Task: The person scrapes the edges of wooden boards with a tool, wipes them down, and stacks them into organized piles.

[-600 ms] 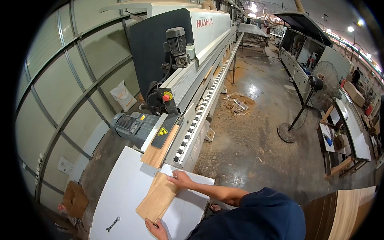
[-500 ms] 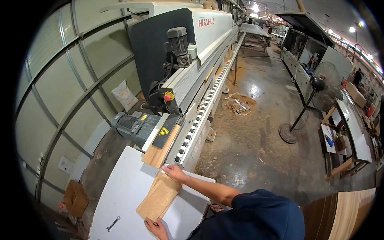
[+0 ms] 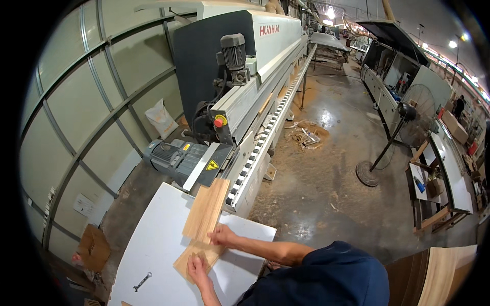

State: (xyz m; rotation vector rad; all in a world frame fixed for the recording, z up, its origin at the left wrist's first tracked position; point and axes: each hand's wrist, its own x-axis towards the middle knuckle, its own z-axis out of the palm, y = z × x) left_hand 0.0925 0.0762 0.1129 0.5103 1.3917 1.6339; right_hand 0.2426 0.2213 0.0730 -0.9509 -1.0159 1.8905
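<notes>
I have the right hand apparently pinching the near corner of the wood-grain board, lower centre, probably to steady it beside the edge-banding machine. I cannot tell whether the left hand's curled grip holds the lower panel. The white counter offers more room leftward, toward the wrench, than rightward.

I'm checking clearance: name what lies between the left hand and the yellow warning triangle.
From the left hand, the head view shows the nearer wooden board, the farther wooden board, then the dark plate bearing the triangle.
</notes>
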